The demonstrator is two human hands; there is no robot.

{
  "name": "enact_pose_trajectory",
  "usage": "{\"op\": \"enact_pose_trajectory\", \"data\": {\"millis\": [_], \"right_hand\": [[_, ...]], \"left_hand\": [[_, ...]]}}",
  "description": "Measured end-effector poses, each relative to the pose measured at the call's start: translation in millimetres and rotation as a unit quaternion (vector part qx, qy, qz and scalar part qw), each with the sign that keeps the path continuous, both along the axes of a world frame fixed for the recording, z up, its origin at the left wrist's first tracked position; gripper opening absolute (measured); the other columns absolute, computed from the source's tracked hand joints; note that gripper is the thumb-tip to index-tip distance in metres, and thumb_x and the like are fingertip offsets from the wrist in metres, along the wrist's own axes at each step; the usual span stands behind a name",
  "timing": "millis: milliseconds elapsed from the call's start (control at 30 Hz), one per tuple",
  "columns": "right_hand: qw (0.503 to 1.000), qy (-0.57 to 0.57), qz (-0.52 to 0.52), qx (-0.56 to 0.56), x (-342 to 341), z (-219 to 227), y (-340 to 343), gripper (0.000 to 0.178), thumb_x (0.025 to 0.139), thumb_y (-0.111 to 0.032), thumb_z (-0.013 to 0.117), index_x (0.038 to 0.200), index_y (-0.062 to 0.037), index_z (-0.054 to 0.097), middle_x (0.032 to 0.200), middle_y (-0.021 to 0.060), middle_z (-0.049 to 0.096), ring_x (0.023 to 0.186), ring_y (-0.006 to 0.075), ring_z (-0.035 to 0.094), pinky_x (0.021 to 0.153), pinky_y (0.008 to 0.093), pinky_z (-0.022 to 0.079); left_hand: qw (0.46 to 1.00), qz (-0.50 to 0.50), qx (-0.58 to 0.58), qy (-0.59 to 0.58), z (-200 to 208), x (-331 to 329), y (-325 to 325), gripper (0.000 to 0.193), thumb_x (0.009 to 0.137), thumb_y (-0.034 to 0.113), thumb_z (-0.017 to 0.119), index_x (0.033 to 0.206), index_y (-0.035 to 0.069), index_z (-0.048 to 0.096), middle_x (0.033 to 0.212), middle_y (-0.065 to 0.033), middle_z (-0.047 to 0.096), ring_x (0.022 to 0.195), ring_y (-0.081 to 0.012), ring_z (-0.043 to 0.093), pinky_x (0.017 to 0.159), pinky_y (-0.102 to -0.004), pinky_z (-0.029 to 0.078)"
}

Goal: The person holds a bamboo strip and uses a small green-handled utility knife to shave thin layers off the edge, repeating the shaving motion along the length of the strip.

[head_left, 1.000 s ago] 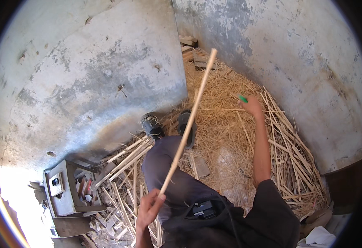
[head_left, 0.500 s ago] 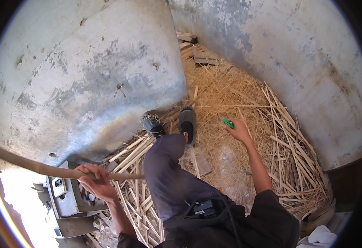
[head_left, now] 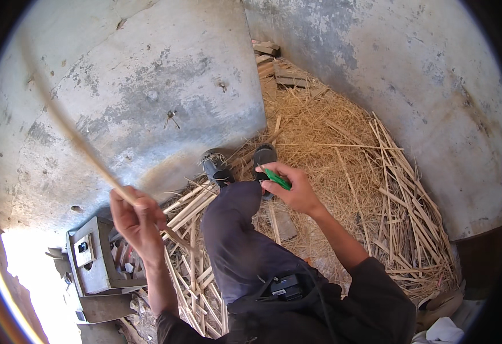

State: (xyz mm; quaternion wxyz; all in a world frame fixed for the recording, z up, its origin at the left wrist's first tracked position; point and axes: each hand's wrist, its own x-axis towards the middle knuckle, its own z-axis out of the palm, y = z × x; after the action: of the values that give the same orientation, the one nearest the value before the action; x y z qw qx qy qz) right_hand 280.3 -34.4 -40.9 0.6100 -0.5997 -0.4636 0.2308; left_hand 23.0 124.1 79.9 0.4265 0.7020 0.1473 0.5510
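My left hand (head_left: 140, 223) is closed round a long, pale bamboo strip (head_left: 82, 143), which slants from the upper left down to beside my thigh. Motion blurs part of the strip. Over my shoe, my right hand (head_left: 295, 189) grips a small green-handled knife (head_left: 278, 179) between thumb and fingers, and its thin tip points up and left. A clear gap separates the knife from the strip.
Shavings (head_left: 314, 123) cover the floor ahead. Split strips (head_left: 414, 218) are heaped along the right wall (head_left: 377, 57), and others (head_left: 191, 281) lie beside my left leg. A worn metal box (head_left: 99, 275) stands at lower left, near the stained left wall (head_left: 148, 74).
My left hand has raised the strip's far end from nearly level to a steep slant. My right hand has moved left with the knife, toward my knee.
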Motion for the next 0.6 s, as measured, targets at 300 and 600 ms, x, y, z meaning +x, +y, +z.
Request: {"op": "enact_pose_trajectory", "data": {"millis": [300,600], "right_hand": [[0.987,0.055,0.150,0.035,-59,34,22,0.047,0.094,-0.028,0.081,0.135,-0.0074,0.071,0.086,0.0008,0.070,0.073,0.0066,0.053,0.066,0.0260,0.045],[0.991,0.027,0.100,0.081,-72,37,19,0.036,0.092,-0.025,0.083,0.117,-0.0010,0.074,0.082,0.0031,0.072,0.067,0.0059,0.052,0.062,0.0266,0.045]], "left_hand": [[0.966,-0.184,-0.150,0.099,26,73,-27,0.023,0.114,0.019,0.046,0.128,0.001,0.051,0.092,-0.0004,0.055,0.072,-0.0046,0.047,0.061,-0.0200,0.040],[0.959,-0.246,-0.093,0.105,34,109,-18,0.032,0.114,0.024,0.048,0.136,0.000,0.051,0.100,-0.0033,0.059,0.092,-0.0106,0.055,0.087,-0.0271,0.047]]}}
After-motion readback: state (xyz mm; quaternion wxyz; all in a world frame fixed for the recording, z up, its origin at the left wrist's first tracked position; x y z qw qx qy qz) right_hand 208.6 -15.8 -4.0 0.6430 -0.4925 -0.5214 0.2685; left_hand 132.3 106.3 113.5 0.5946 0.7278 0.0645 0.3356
